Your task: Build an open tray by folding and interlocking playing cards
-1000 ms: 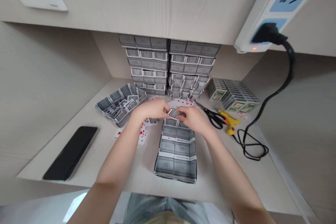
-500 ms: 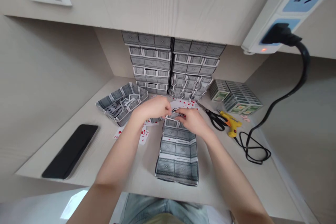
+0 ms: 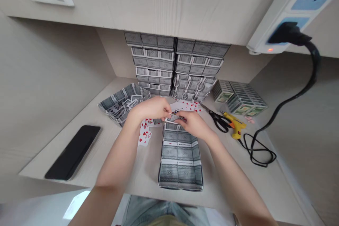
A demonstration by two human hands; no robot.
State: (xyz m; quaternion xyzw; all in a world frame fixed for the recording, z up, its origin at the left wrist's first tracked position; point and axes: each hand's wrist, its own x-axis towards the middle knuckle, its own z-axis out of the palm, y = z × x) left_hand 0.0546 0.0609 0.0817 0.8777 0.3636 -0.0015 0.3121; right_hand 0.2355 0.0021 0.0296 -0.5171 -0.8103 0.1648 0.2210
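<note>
Both hands meet at mid-desk, and here's the card [image 3: 174, 117], held up between them at the far end of the box [image 3: 181, 173]; the left hand [image 3: 156, 108] has thumb and fingers pinched on its left end; the right hand [image 3: 192, 121] is clamped on the other end, fingers curled over the top; whether the card touches the box's far edge, I cannot tell.

The box lies open side up on the desk [image 3: 225, 183], long and narrow, lined with grey patterned card backs, its near end close to the desk's front edge; by the left wrist, red-suited cards [image 3: 143, 135] lie face up; past the fingers, more spread cards [image 3: 186, 106] reach towards the stacks.

Over on the left, a tray [image 3: 113, 98] of the same grey backs sits tilted across the desk, loose cards heaped inside, the left forearm covering its near corner; nearer the front, a black phone [image 3: 72, 152] lies flat; at the back, the left stack [image 3: 155, 64] and right stack [image 3: 199, 64] stand side by side; right of them, the packs [image 3: 245, 99]; then scissors [image 3: 220, 122] just beside the yellow glue gun [image 3: 235, 124], its black cable [image 3: 261, 164] looped on the desk.
</note>
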